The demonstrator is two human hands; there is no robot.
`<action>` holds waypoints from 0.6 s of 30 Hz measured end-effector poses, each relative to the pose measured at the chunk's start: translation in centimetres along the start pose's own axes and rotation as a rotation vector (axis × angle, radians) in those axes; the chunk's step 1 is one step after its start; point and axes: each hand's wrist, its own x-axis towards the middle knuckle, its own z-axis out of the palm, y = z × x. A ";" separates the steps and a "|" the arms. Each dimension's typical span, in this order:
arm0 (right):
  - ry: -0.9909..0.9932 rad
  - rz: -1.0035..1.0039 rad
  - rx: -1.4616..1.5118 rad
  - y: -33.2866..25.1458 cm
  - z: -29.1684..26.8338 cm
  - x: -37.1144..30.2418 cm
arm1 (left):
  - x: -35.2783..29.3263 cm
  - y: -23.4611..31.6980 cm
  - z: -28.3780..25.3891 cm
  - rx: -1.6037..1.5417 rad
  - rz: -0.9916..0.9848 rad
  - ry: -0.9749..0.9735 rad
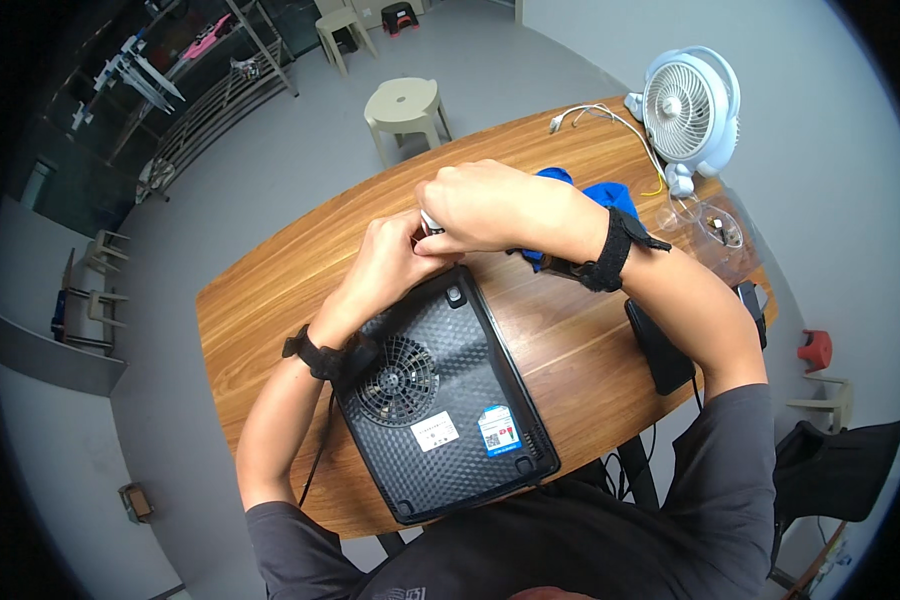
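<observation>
My left hand (pixel 395 250) and my right hand (pixel 480 205) meet over the far end of a flat black appliance, fingers closed together. Between them shows a bit of a small white object (pixel 431 222); the rest is hidden, so I cannot tell its kind. The appliance (pixel 460 370) lies underside up, like an induction cooker, with a round fan grille (pixel 397 380), rubber feet and two stickers. Beside my right wrist, a blue cloth (pixel 606 196) lies bunched on the wooden table (pixel 300 290), partly covered by my forearm.
A light blue fan (pixel 680 110) stands at the table's far right with a white cable near it. A clear plastic container (pixel 725 235) with small parts sits in front. Under my right forearm lies a black flat object (pixel 660 350). A beige stool (pixel 405 105) stands beyond the table.
</observation>
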 end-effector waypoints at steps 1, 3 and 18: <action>-0.001 0.010 0.008 -0.1 0.0 -0.1 | -0.1 0.2 0.0 -0.005 -0.015 0.001; 0.032 0.007 0.010 -0.1 0.6 0.0 | -0.1 0.3 0.0 0.000 -0.041 -0.002; 0.117 -0.137 -0.028 -0.4 0.5 -1.3 | 0.4 0.0 0.5 -0.028 -0.123 -0.010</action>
